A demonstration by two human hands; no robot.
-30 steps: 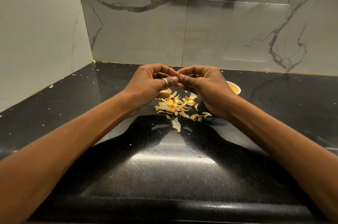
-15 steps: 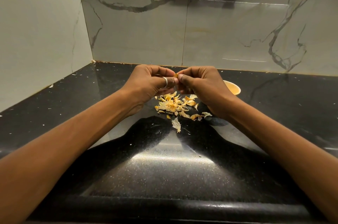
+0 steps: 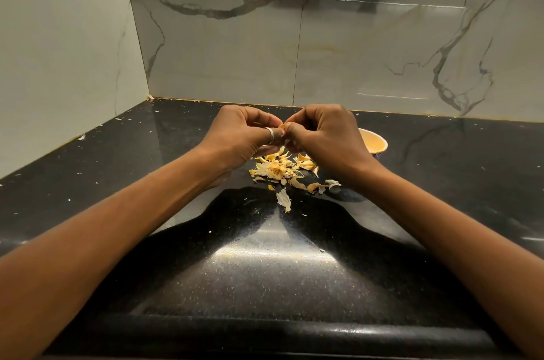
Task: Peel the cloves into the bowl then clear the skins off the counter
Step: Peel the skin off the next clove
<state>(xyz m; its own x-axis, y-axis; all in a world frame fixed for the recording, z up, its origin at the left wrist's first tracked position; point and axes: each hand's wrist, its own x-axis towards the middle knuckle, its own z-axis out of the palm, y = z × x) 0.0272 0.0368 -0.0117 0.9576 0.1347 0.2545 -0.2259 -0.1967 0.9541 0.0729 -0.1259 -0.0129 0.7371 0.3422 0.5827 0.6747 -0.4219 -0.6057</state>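
Left hand point(image 3: 241, 136) and right hand point(image 3: 321, 133) pinched clove point(image 3: 283, 126) at frame centre, held above skins point(image 3: 279, 168) so peel dropped onto pile. Bowl point(image 3: 374, 142) waited just right, within reach.

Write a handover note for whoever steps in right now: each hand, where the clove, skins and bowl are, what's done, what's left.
The left hand pinches the clove at its fingertips, above the counter.
The right hand pinches the same clove from the other side.
The skins lie in a loose pile on the counter below the hands.
The bowl stands behind the right hand, partly hidden; contents unseen.
Done: plenty peeled, judging by the pile.
Left: finish this clove, drop it in the bowl, clear the skins.
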